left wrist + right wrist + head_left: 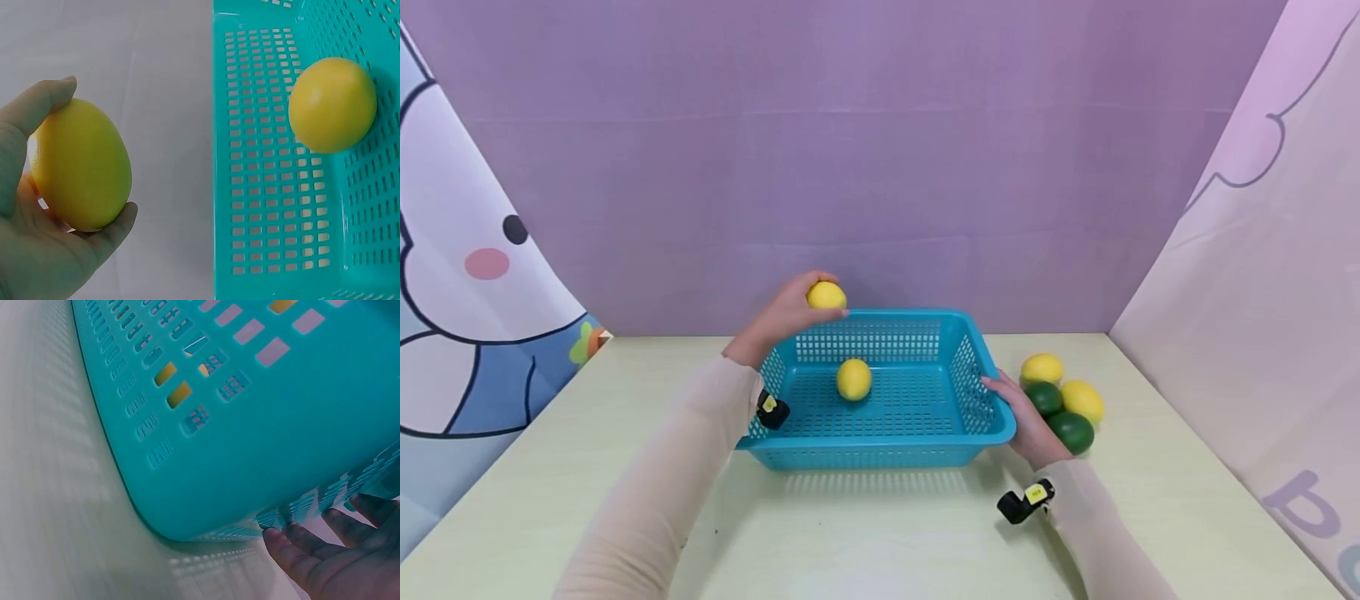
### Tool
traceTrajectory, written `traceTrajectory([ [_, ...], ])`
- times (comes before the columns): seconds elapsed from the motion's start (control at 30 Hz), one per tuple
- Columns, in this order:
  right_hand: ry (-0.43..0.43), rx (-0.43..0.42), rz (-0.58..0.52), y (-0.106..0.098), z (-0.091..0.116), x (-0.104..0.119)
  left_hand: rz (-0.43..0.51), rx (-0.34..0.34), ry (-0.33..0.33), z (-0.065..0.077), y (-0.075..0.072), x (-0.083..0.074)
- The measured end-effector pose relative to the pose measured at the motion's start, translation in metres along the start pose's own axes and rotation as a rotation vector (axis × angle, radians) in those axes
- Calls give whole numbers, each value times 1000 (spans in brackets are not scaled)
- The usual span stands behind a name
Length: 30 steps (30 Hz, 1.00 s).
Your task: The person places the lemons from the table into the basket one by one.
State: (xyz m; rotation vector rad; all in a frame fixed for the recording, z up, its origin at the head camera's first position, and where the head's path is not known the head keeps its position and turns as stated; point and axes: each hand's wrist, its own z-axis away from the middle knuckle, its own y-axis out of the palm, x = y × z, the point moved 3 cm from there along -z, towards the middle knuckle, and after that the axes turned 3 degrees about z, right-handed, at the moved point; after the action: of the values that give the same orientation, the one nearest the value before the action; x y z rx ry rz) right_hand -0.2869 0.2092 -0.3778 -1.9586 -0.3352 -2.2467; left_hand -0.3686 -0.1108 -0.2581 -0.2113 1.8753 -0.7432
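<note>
My left hand [793,310] grips a yellow lemon [827,295] above the far left corner of the blue plastic basket [880,455]. In the left wrist view, the thumb and fingers curl round this lemon [81,165], which is outside the basket's rim. A second lemon [853,380] lies inside the basket, left of its middle. At the basket's right side, my right hand [1026,421] holds the rim, with the thumb over the edge. The right wrist view has its fingertips against the perforated outer wall; the thumb is hidden there.
Right of the basket, just beyond my right hand, lie two more lemons [1082,402] and two dark green fruits [1071,432], close together on the pale table [865,542]. A purple backdrop [880,167] stands behind the table, with printed cloth panels at both sides.
</note>
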Motion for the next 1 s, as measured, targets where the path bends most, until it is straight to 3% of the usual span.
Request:
traceTrajectory([
  [0.2,4,-11,-5,1,0,0,3,21,21,-4,10,2],
  [0.5,21,-27,-1,3,1,0,-66,43,-3,-6,25,10],
  [1.0,20,-24,5,3,3,-2,-38,103,-17,-10,45,6],
])
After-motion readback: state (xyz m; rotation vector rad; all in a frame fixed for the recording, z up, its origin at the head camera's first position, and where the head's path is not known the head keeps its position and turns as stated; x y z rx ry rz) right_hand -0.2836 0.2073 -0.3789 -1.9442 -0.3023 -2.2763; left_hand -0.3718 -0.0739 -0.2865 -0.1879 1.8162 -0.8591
